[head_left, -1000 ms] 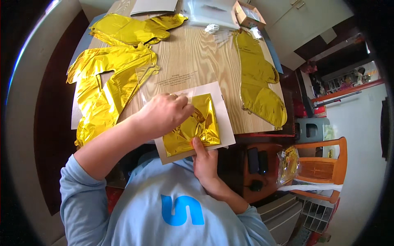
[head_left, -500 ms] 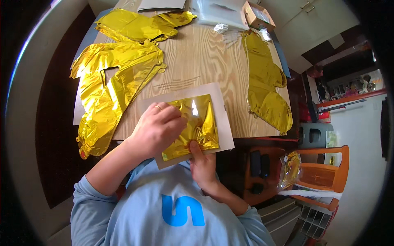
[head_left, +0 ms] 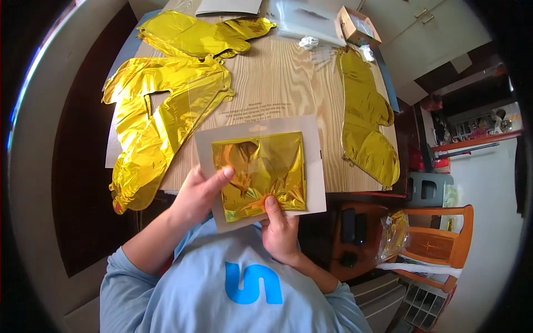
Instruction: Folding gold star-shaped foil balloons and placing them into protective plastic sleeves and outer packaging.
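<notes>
A folded gold foil balloon [head_left: 264, 175] lies flat against a pale grey card [head_left: 314, 166], held up in front of me at the table's near edge. Clear printed plastic film [head_left: 254, 111], apparently a bag, reaches past the card's top edge. My left hand [head_left: 195, 194] grips the card's left side, its thumb over the foil and its fingers hidden behind. At the lower edge, my right hand [head_left: 280, 236] pinches card and foil, thumb in front, other fingers mostly out of sight.
Flat gold foil balloons [head_left: 147, 133] cover the table's left side, and another [head_left: 366, 122] lies at the right. Clear plastic bags [head_left: 305, 22] and a small cardboard box [head_left: 360, 29] sit at the back. A wooden chair [head_left: 430, 236] stands to the right.
My left hand has moved from over the foil's upper left to the card's left edge, its thumb now on the front. The card faces me more squarely. My right hand keeps its hold.
</notes>
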A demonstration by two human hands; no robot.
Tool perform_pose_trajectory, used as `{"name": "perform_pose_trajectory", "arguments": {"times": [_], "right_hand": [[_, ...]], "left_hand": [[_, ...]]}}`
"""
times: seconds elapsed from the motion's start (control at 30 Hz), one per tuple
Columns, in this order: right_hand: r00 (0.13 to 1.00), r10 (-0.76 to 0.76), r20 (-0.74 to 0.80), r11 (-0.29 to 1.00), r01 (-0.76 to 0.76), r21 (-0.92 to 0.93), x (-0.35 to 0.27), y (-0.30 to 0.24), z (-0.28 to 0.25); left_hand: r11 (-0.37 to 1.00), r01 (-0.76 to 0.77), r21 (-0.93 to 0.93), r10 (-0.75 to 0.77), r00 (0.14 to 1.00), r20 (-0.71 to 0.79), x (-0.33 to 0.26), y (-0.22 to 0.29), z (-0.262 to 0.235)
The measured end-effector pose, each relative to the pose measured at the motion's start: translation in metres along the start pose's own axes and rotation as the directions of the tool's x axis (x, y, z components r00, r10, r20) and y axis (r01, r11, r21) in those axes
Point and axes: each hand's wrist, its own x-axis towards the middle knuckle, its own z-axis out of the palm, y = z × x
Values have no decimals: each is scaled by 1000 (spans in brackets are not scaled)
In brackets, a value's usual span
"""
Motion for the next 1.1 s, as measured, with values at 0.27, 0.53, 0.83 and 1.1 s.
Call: {"name": "perform_pose_trajectory", "arguments": {"times": [0.27, 0.53, 0.83, 1.1], "right_hand": [[997, 50, 55, 990, -42, -136, -5, 8, -14], [947, 176, 267, 973, -127, -192, -27, 10, -86], [952, 300, 58, 952, -296, -77, 33, -65, -84], [947, 319, 35, 946, -316, -73, 18, -55, -77]], "left_hand": [[979, -14, -202, -10, 993, -118, 1, 3, -27], [996, 75, -56, -82, 986, -145, -10, 14, -16], [950, 258, 177, -281, 952, 120, -10, 9, -16], [963, 253, 95, -254, 967, 6, -37, 0, -22]]}}
